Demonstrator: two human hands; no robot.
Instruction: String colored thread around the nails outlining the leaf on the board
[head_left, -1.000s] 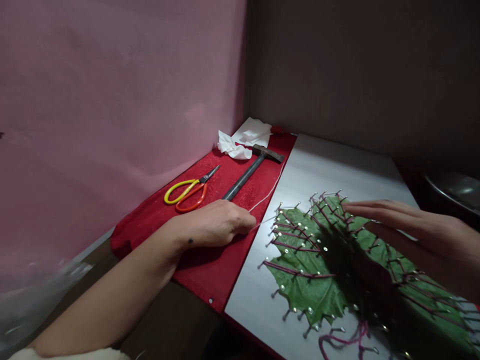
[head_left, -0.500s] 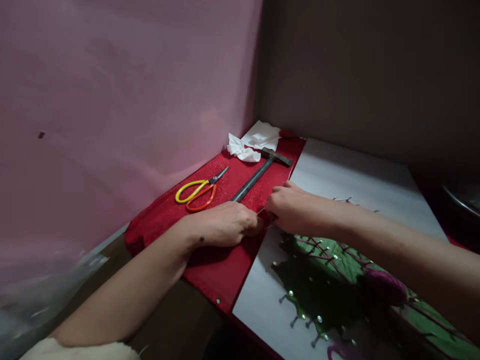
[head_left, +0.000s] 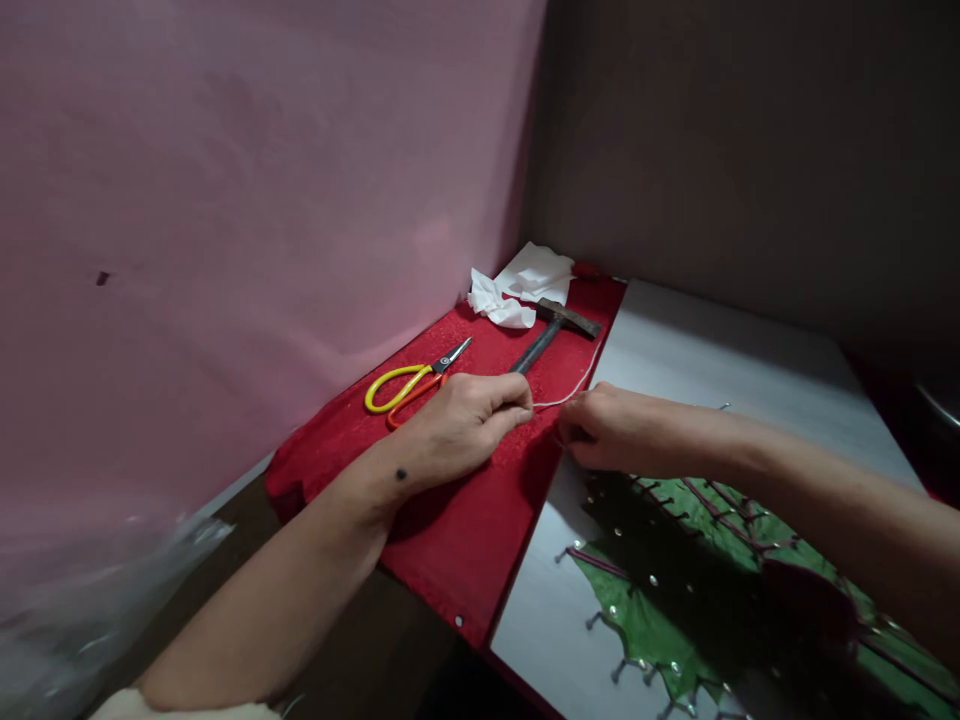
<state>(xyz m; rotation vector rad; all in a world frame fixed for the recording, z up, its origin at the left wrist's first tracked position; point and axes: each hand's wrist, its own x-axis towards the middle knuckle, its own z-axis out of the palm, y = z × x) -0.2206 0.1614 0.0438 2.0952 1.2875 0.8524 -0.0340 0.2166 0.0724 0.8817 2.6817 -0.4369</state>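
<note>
A thin white string [head_left: 571, 394] curves over the red cloth toward the hammer head. My left hand [head_left: 484, 415] is closed, pinching this string between thumb and fingertips above the cloth. Just to the right, my right hand [head_left: 600, 430] is closed at the white board's left edge, with a bit of string showing at its fingertips. Under my right forearm lies a green leaf shape [head_left: 611, 590] on the board, ringed by nails and crossed by dark purple cord. A dark purple bundle [head_left: 810, 605] rests on it, partly in shadow.
Scissors [head_left: 401, 388] with yellow and orange handles lie behind my left hand. A hammer [head_left: 540, 345] and crumpled white tissues [head_left: 510, 300] are farther back on the red cloth [head_left: 450, 565]. Pink sheeting [head_left: 262, 200] hangs on the left; the white board [head_left: 705, 340] fills the right.
My hands have moved slightly apart, the left one upward, and more white string shows between them. The whole view has shifted a little, so things sit farther right.
</note>
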